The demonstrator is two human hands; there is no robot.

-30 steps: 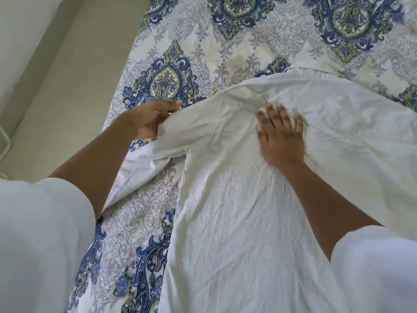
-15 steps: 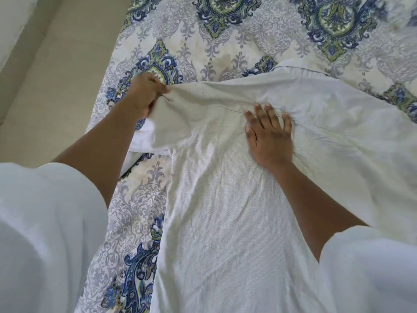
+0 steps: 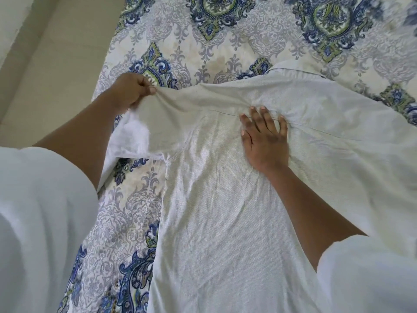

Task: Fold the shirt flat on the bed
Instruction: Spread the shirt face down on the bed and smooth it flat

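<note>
A pale off-white shirt (image 3: 221, 211) lies back-up on the bed, its collar (image 3: 293, 71) toward the far side. My left hand (image 3: 132, 91) grips the shirt's left shoulder and sleeve top, lifting and pulling that fabric out to the left; the sleeve (image 3: 128, 141) hangs below my forearm. My right hand (image 3: 265, 141) presses flat on the upper back of the shirt, fingers spread along the yoke seam. The shirt's right side runs out of frame.
The bed (image 3: 225, 37) wears a white cover with blue and green ornamental patterns. Its left edge runs diagonally, with beige floor (image 3: 56, 64) beyond it. My white sleeves fill the lower corners.
My left hand closed on the shoulder fabric and drew it up and outward to the left, stretching it taut. My right hand stayed pressed on the upper back.
</note>
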